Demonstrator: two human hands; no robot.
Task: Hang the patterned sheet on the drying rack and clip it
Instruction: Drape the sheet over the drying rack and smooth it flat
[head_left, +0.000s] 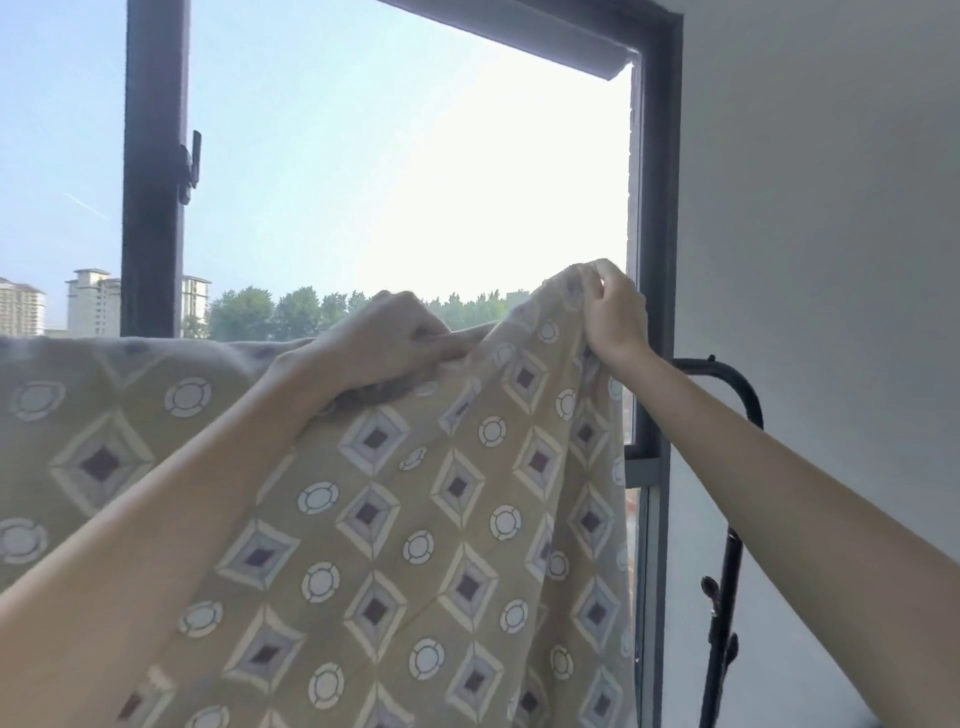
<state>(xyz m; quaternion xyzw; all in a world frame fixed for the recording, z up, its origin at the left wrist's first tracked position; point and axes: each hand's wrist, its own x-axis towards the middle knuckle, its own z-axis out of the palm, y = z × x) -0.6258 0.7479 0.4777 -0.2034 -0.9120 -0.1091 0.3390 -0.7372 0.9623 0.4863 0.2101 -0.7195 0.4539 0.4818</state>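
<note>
Patterned sheet (415, 519) draped across the lower foreground, its top edge running from the left border toward the centre and rising to a peak at the right. Left hand (384, 338) grips the top edge at centre; right hand (613, 306), higher and to the right of it, pinches the raised corner. Drying rack (748, 395): its bent end tube and upright stand to the right of the sheet, below the right forearm and in front of the wall (831, 208). Window frame (657, 260) lies behind the sheet, with its mullion (153, 208) at left carrying a handle (191, 161). Beyond the glass, buildings (93, 301) at left, trees (311, 312) at centre.
</note>
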